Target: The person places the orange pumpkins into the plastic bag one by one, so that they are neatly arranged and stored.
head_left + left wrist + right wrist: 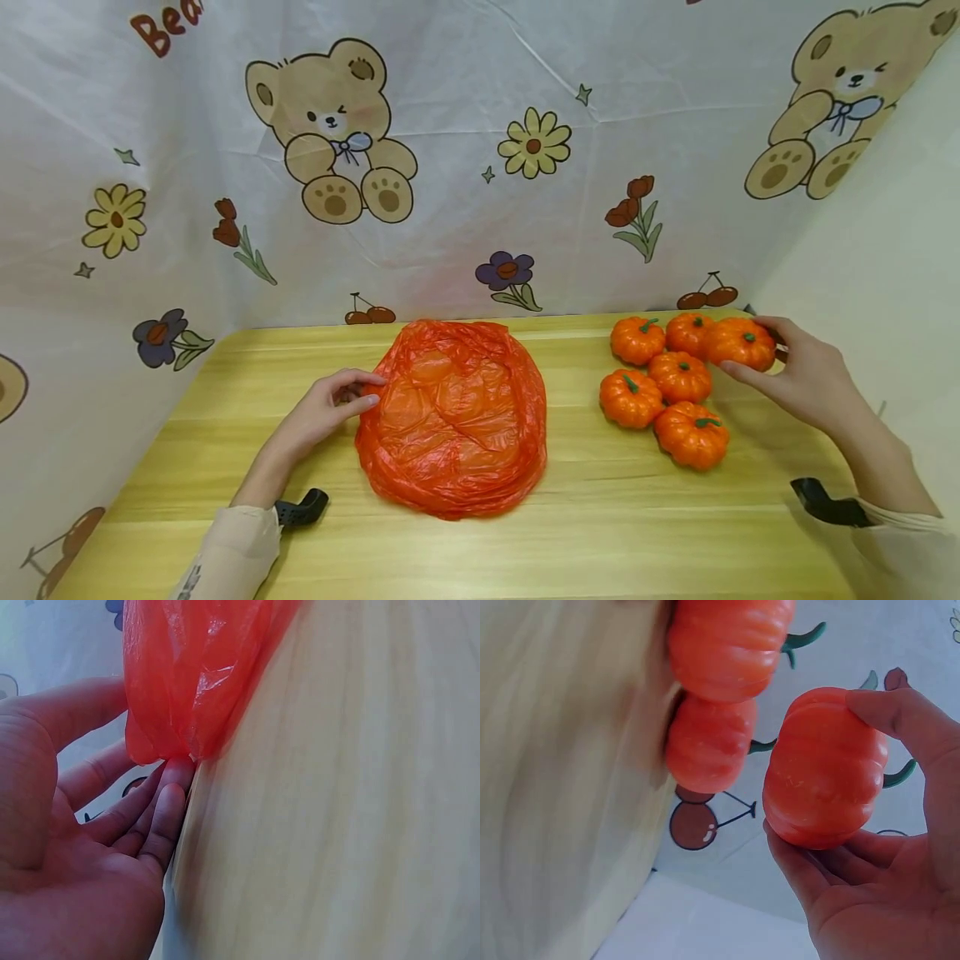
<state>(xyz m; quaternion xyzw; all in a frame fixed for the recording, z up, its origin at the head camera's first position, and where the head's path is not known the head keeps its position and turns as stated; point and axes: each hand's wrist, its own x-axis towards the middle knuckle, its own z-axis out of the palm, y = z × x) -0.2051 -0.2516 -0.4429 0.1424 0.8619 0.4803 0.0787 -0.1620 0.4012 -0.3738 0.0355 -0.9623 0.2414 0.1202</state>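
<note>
A crumpled, translucent red plastic bag (pixel 453 417) lies spread on the table, its rolled rim forming a round outline. At the bag's left edge is my left hand (pixel 330 408), fingers loosely bent, with fingertips and thumb right at the rim. In the left wrist view, the fingertips (pixel 176 776) meet the bag's lower edge (pixel 180 727). My right hand (pixel 813 375) grips a small orange toy pumpkin (pixel 741 345) between thumb and fingers. The right wrist view shows this pumpkin (pixel 825 772) raised off the table, its green stem (pixel 898 775) pointing away from the tabletop.
Several more orange pumpkins cluster on the right of the table, including a front one (pixel 692 435) and a back left one (pixel 637 340). The wooden table (pixel 585 533) ends at a bear-print cloth (pixel 450 225) behind. A pale wall (pixel 885 275) stands at the right.
</note>
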